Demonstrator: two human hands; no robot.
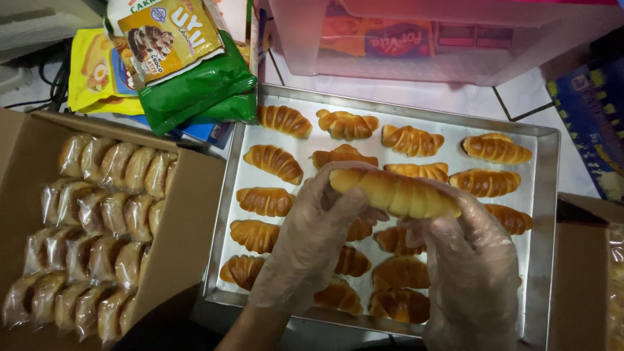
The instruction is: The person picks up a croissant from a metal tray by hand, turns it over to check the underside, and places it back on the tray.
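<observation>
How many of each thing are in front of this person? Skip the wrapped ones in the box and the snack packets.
Bare rolls in view on the tray: 18 (hands may hide more)
Held roll: 1
Metal tray: 1
Gloved hands: 2, left hand, right hand
Total: 22

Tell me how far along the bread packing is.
Done: rows of wrapped rolls already fill much of the cardboard box. In hand: the left hand and right hand, both in clear plastic gloves, hold one long roll above the metal tray. Left: well over a dozen unwrapped rolls lie on that tray.
</observation>
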